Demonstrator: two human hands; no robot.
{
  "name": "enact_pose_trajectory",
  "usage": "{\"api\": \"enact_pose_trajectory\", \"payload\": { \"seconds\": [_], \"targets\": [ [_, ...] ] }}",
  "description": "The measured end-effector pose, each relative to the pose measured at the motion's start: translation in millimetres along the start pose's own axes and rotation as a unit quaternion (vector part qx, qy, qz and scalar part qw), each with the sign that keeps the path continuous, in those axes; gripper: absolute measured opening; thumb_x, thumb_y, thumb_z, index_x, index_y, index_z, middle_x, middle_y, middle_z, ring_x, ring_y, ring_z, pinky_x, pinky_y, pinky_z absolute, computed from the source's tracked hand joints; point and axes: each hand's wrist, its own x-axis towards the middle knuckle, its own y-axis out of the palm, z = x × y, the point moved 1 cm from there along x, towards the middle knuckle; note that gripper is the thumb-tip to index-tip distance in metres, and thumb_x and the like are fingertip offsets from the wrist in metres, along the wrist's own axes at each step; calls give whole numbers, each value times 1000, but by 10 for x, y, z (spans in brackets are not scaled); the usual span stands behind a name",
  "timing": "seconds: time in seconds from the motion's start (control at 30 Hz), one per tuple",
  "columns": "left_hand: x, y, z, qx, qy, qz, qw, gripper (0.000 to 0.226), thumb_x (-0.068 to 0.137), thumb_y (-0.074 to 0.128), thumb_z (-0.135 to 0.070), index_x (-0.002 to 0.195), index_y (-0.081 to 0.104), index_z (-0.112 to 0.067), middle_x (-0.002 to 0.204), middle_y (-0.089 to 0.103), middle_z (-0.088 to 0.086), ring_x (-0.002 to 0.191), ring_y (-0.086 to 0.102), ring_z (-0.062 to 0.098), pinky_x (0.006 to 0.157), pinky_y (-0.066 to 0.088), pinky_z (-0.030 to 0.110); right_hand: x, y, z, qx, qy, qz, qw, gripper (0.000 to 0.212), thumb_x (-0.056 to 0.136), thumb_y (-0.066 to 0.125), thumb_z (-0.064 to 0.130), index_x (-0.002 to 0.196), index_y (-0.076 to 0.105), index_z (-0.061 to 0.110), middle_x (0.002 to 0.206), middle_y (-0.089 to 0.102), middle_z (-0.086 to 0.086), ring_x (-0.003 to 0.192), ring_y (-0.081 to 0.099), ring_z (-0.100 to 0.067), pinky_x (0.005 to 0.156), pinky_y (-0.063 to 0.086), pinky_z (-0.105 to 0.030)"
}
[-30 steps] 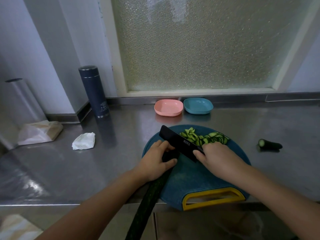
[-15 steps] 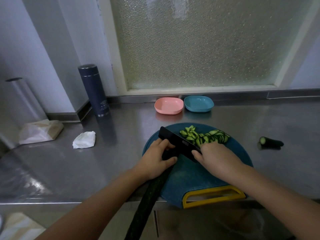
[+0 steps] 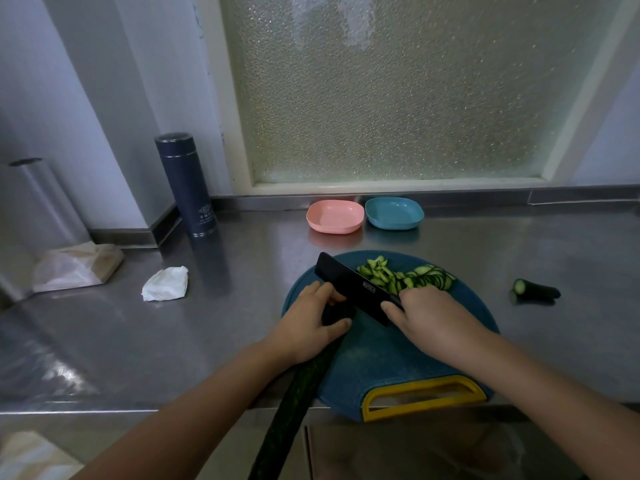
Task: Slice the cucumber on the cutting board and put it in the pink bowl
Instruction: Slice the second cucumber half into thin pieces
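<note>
A long dark cucumber (image 3: 294,403) lies across the near left edge of the round blue cutting board (image 3: 391,355) and sticks out over the counter's front. My left hand (image 3: 308,323) grips its far end on the board. My right hand (image 3: 429,313) holds the handle of a black knife (image 3: 356,287), whose blade stands just right of my left fingers. Cut green slices (image 3: 405,277) lie in a heap at the board's far side. The pink bowl (image 3: 335,216) sits beyond the board by the window sill and holds nothing.
A blue bowl (image 3: 394,213) stands right of the pink one. A cut cucumber end (image 3: 535,289) lies on the steel counter at the right. On the left are a dark flask (image 3: 187,185), a crumpled white tissue (image 3: 166,284) and a bagged packet (image 3: 76,266).
Both hands and the knife stay in nearly the same place on the board; the view has shifted slightly. The slice heap looks unchanged.
</note>
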Motion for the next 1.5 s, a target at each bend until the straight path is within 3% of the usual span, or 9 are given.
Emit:
{"api": "enact_pose_trajectory", "payload": {
  "seconds": [0.2,0.33,0.53,0.8,1.27,1.5],
  "targets": [
    [6,17,16,-3,2,-9,1000,31,83,66,-31,109,55,-19,104,49,-7,102,46,8,87,37,18,88,45,34,10,1,28,1000,43,101,35,42,65,42,20,64,48,2,54,44,-11,50,35,-28],
    [0,22,21,-9,2,-5,1000,31,83,66,-30,109,54,-19,106,51,-5,103,46,9,88,37,20,91,97,79,-15,0,19,1000,43,101,34,42,64,38,21,64,46,2,62,48,-17,56,38,-30],
    [10,24,32,-10,-1,-5,1000,31,83,66,-31,110,54,-20,108,51,-4,103,46,8,88,37,18,-2,38,-15,-8,-5,17,1000,42,100,36,42,80,58,13,72,57,-1,71,59,-21,64,46,-34],
    [5,14,27,-9,-5,-6,1000,31,83,66,-31,109,53,-22,107,51,-5,102,46,7,86,35,15,21,-56,-7,9,2,16,1000,43,100,37,41,64,45,19,66,50,1,59,49,-15,58,40,-31],
    [10,14,42,-18,4,-6,1000,29,82,66,-31,106,53,-21,103,51,-8,100,46,7,88,38,21,29,-62,-8,12,3,16,1000,43,100,38,42,68,51,16,68,54,-1,62,53,-16,58,40,-31],
    [6,18,46,-15,1,-4,1000,28,81,67,-32,103,52,-22,103,51,-6,99,46,8,85,37,18,20,-110,43,2,-8,4,1000,44,99,39,42,63,46,18,64,50,1,57,48,-15,56,39,-32]
  ]
}}
